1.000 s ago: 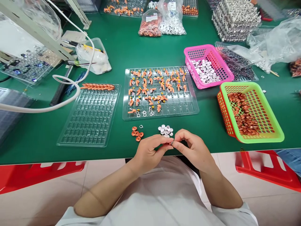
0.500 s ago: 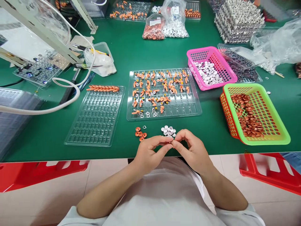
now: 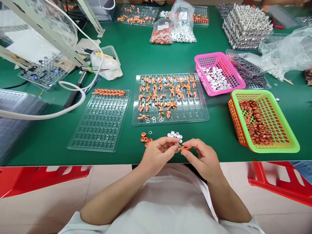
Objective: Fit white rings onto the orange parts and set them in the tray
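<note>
My left hand and my right hand meet over the table's front edge. Between their fingertips is a small orange part, pinched by my right hand. The left fingertips grip a small piece with metallic and yellowish bits beside it, too small to make out fully. Just beyond the hands lie white discs. Several orange-brown round caps and a white ring lie near my left hand. Farther back, a clear tray holds curved orange parts and rings.
A clear tray with an orange row stands left. At right are a pink basket of white discs and a green basket of brown caps. A white cable loops at left. Bags lie at the back.
The orange part now shows between my fingertips, which have parted slightly. My right hand has turned a little. The whole view has shifted slightly.
</note>
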Tool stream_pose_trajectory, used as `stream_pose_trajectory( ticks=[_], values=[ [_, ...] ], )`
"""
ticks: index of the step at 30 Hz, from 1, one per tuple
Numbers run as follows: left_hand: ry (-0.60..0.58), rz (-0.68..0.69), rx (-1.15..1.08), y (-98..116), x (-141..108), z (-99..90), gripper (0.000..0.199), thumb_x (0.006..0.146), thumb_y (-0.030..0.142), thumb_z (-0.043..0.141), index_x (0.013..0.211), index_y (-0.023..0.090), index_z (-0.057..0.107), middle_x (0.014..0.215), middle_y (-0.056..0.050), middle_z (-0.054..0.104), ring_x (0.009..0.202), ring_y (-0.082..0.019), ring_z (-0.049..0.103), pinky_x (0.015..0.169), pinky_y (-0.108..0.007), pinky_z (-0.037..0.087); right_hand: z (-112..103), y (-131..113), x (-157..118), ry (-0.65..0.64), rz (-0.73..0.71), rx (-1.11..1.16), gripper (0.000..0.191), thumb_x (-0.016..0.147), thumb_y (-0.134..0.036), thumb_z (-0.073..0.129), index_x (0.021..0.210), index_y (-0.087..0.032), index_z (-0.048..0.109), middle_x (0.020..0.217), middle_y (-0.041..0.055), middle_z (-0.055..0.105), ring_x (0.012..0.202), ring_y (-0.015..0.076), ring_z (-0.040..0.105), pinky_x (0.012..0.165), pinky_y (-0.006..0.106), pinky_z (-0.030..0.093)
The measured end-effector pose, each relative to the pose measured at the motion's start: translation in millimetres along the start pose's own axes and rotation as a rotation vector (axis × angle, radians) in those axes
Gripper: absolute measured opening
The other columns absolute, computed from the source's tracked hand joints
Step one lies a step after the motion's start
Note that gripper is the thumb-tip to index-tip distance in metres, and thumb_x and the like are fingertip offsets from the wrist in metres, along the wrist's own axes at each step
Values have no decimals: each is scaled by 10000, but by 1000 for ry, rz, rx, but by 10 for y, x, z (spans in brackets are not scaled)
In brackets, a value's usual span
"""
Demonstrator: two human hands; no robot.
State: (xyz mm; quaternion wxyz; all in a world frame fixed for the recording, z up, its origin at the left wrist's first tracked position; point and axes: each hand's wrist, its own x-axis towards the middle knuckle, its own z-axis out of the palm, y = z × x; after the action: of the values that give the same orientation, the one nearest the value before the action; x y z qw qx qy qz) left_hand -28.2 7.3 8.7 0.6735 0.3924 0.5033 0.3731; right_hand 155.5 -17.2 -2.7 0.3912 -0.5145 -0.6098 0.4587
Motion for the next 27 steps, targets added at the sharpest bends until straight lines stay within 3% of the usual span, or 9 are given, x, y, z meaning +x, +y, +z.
stream_pose_trajectory(
  ticks=[10,21,27],
  values=[
    [-9,-88,46,10,26,21,137,696,196,746,816,136,718,713,-29,723,625,-139,677,636,-248,587,-18,16,1,-43,29,-8,72,937,-301,637,993,-261,659,914,15,713,837,177,667,761,296,530],
    [8,-57,80,-40,15,32,97,718,175,682,801,132,709,720,-33,723,642,-146,685,647,-257,593,19,0,10,-56,7,-75,49,937,-257,625,976,-264,653,912,2,723,832,169,676,751,283,527],
    [35,-40,105,-36,-7,23,80,694,152,701,772,136,711,666,-13,699,549,-104,617,536,-199,522,36,-6,-14,-35,30,-62,55,914,-280,660,961,-255,676,892,14,736,814,178,689,737,287,547]
  ],
)
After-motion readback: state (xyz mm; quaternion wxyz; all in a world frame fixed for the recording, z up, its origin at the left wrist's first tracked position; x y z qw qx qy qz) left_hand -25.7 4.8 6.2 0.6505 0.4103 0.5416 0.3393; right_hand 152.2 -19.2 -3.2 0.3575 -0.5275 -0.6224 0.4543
